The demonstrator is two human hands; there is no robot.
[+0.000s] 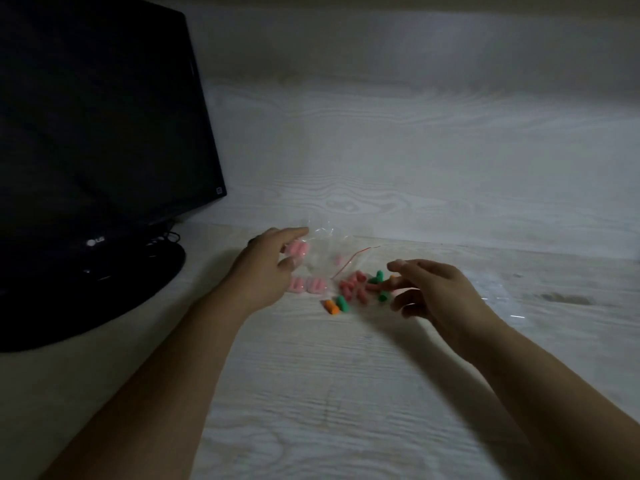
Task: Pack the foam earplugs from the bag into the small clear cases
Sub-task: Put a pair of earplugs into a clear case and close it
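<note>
A clear plastic bag (329, 252) with a red zip strip lies on the pale wooden desk (346, 375), one pink plug still inside it. Several loose foam earplugs (353, 289) in red, green and orange are spilled in front of the bag. Small clear cases (308, 285) holding pink plugs sit at the left, another (298, 249) just behind my left fingers. My left hand (266, 268) hovers over those cases with relaxed fingers, holding nothing. My right hand (429, 289) reaches in from the right, fingers spread, its fingertips at a red plug beside a green one.
A black monitor (97, 116) on a round stand (104, 292) fills the left side, cables trailing behind it. Another clear plastic wrapper (498, 292) lies to the right of my right hand. A white wall rises behind the desk.
</note>
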